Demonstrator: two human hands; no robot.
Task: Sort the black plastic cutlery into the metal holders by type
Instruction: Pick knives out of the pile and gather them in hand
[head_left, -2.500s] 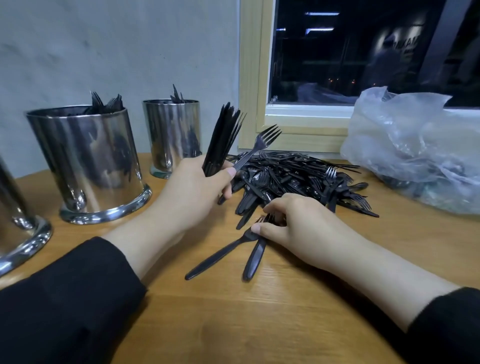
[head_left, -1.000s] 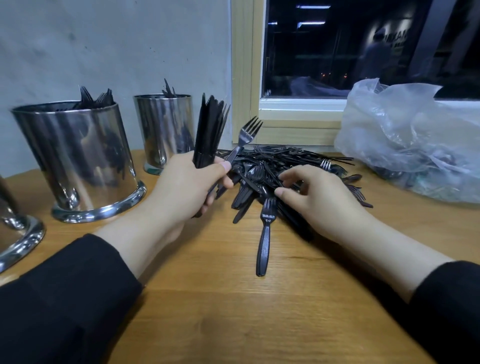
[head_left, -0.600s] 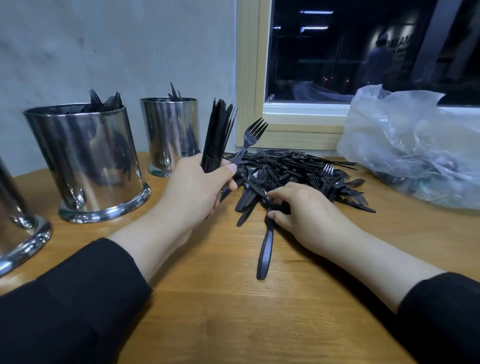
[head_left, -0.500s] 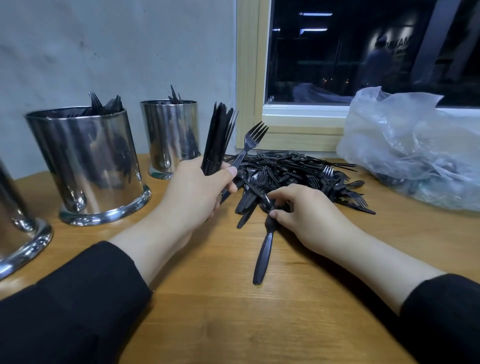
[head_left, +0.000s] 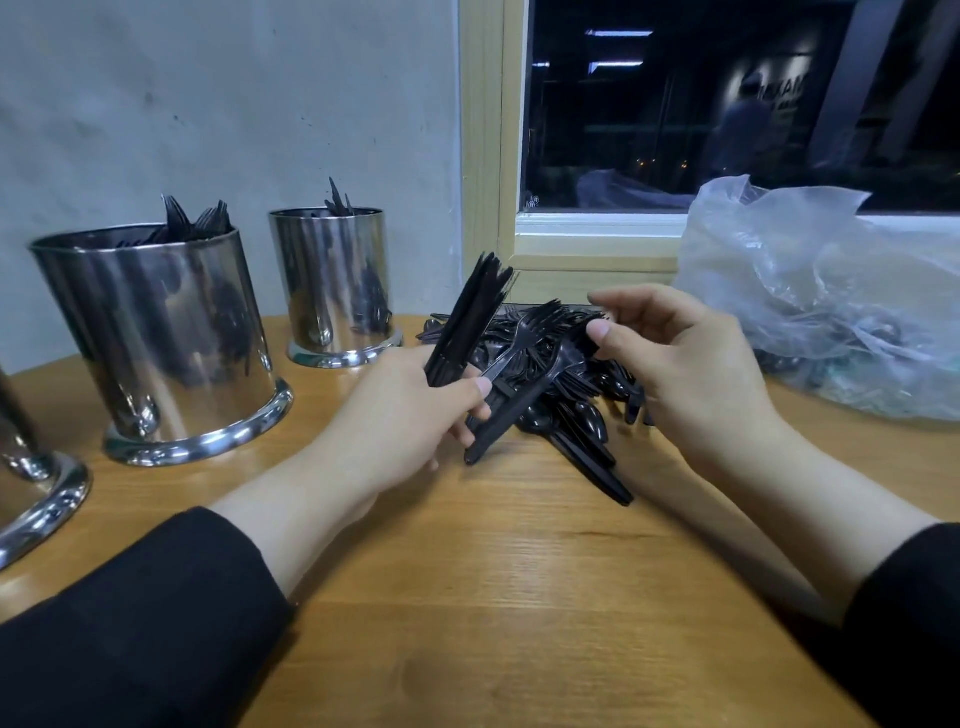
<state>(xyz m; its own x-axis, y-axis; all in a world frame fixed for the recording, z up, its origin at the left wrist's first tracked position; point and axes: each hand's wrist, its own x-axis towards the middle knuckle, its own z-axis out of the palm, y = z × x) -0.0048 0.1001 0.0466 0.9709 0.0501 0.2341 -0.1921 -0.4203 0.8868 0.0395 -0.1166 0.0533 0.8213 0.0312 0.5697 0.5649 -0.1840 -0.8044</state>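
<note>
The right hand (head_left: 691, 379) has lifted a black plastic fork (head_left: 524, 400) from the pile, pinching its head; the left hand (head_left: 400, 421) beside it still grips the gathered bundle (head_left: 467, 322).

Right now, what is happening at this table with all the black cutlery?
A person is sorting plastic cutlery. The left hand grips a bundle of black pieces upright, plus two forks held at an angle. The right hand hovers over the loose pile, its thumb at the head of one fork. Two metal holders already contain some cutlery.
</note>
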